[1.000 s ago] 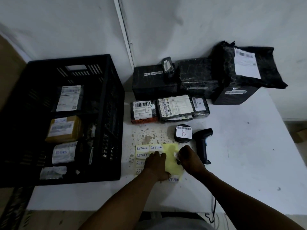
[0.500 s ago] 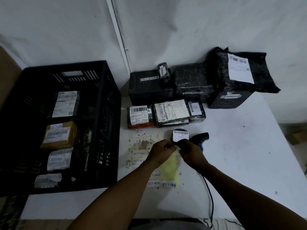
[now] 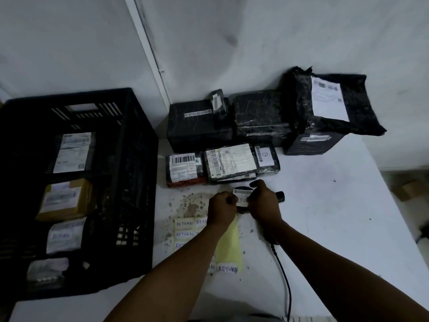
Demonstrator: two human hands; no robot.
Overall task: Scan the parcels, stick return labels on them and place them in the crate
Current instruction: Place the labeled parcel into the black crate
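Observation:
A small round black parcel [image 3: 242,191] with a white barcode sticker sits on the white table [image 3: 325,217], between my two hands. A white RETURN label [image 3: 242,201] lies across its top. My left hand [image 3: 221,209] pinches the label's left end and my right hand [image 3: 263,203] holds its right end against the parcel. Below my hands lies the yellow label sheet [image 3: 228,244] with more RETURN stickers [image 3: 184,224]. The black crate [image 3: 130,173] stands at the left with several labelled parcels inside. The barcode scanner [image 3: 279,196] lies mostly hidden behind my right hand.
Several black-wrapped parcels [image 3: 199,124] stand along the wall, with three smaller ones [image 3: 229,161] in front of them. The scanner's cable [image 3: 286,282] runs toward the table's front edge. A rusty stain [image 3: 190,203] marks the table left of my hands.
Both hands lifted a RETURN sticker off the yellow sheet and carried it up onto the round parcel, where it now lies across the top.

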